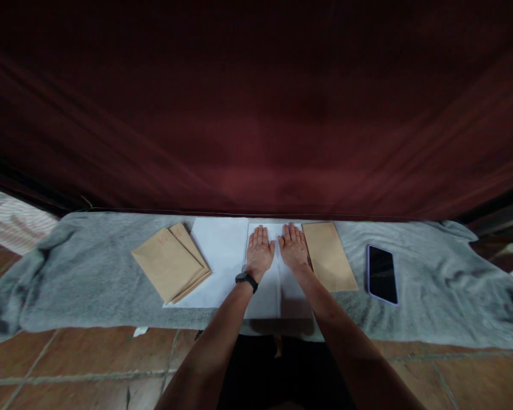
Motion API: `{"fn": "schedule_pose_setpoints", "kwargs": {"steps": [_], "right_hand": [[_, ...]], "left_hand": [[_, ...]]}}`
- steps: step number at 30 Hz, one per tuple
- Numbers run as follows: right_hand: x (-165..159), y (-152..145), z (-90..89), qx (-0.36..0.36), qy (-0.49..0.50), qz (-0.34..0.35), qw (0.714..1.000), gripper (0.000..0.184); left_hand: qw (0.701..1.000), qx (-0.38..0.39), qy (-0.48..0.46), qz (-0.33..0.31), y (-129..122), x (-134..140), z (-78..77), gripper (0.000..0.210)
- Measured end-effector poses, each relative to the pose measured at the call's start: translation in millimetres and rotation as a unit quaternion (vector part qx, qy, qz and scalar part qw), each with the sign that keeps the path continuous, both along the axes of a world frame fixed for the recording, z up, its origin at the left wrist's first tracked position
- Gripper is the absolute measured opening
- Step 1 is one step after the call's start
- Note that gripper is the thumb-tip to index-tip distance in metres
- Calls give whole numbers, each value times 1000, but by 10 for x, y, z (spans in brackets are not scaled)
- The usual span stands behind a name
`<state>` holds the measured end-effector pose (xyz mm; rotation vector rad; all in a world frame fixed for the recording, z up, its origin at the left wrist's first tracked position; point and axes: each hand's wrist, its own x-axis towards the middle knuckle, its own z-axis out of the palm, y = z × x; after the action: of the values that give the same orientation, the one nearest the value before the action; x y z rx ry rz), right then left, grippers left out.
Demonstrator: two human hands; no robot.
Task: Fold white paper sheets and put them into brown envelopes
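Observation:
My left hand [260, 250] lies flat, palm down, on a white sheet of paper [263, 302] with a lengthwise crease down its middle. Beside it my right hand [293, 247] rests flat on the same sheet, fingers pointing away from me. Neither hand grips anything. More white paper [222, 245] spreads to the left, partly under a small stack of brown envelopes [167, 265]. Another brown envelope [330, 256] lies just right of my right hand, close to the sheet's edge. A dark band sits on my left wrist.
A grey cloth [89, 267] covers the narrow surface. A phone [382, 274] in a purple case lies on it at the right. Dark red fabric [256, 142] rises along the far edge. Below is a tiled floor [89, 353] with a small white scrap [140, 331].

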<state>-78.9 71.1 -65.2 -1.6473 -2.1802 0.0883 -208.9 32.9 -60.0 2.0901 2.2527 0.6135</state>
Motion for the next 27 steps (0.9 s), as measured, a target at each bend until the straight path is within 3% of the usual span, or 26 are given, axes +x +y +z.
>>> {"fn": "schedule_pose_setpoints", "kwargs": {"steps": [4,9,12,16,19,27], "right_hand": [[-8,4,-12,2,10,-14,1000,58],[41,-49,113,-3,8,9,1000,56],[67,-281,174,-10,-9,39,999,55],[119,-786,139,12,-32,78,996,52],[210,-1103,84,47,-35,91,994,52],[512,-1610,51,78,-42,62,994,56]], "left_hand": [[999,0,-1,38,30,-31,5,60],[999,9,-7,40,-9,-34,129,56],[999,32,1,5,-264,25,154,55],[998,22,25,-61,-810,107,77,55],[997,6,49,-56,-1116,81,39,57],[996,16,80,-33,-1534,123,81,55]]}}
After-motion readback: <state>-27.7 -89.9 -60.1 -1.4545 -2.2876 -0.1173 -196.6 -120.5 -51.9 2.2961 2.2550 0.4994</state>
